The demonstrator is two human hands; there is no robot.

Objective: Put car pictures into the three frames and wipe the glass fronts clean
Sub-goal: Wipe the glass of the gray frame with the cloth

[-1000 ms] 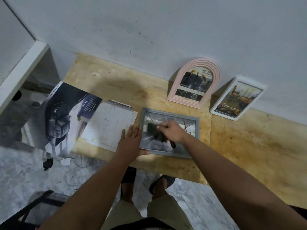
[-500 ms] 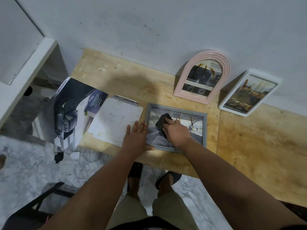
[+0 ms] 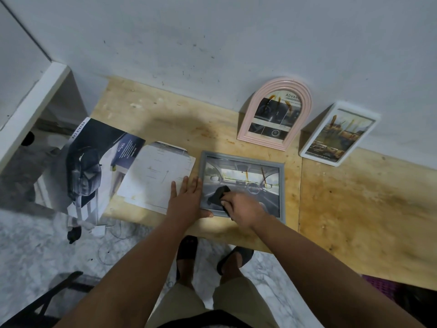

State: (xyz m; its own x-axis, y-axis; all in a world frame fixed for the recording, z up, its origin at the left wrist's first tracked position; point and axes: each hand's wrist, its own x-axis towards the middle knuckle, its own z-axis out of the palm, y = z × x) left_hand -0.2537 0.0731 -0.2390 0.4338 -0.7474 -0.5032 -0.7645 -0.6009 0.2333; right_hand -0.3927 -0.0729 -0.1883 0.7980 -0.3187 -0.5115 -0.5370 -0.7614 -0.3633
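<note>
Right hand (image 3: 243, 209) grasping a small dark crumpled cloth (image 3: 218, 194), pressed onto the glass of the grey rectangular picture frame (image 3: 282, 185) lying flat near the table's front edge. Cloth over the lower-left part of the glass, just ahead of the knuckles; unwiped-looking glass stretching away to the right of that hand and forward toward the wall. Long axis of the frame running left to right, so the open stroke goes rightward along it. Left hand (image 3: 188, 200) flat, fingers straight, pressing down across the frame's left rim and the white sheet of paper (image 3: 156, 174) beside it, thumb along the near rim. Room to the right of the frame: bare pale plywood table (image 3: 354, 197), well apart from anything. Beyond the right hand, near the wall: pink arched frame (image 3: 275, 114) and white rectangular frame (image 3: 340, 134), both leaning upright with pictures in. Judged risk: frame close to the near table edge, liable to slide without the left hand's hold. Dark car brochure (image 3: 94, 162) overhanging the table far left.
</note>
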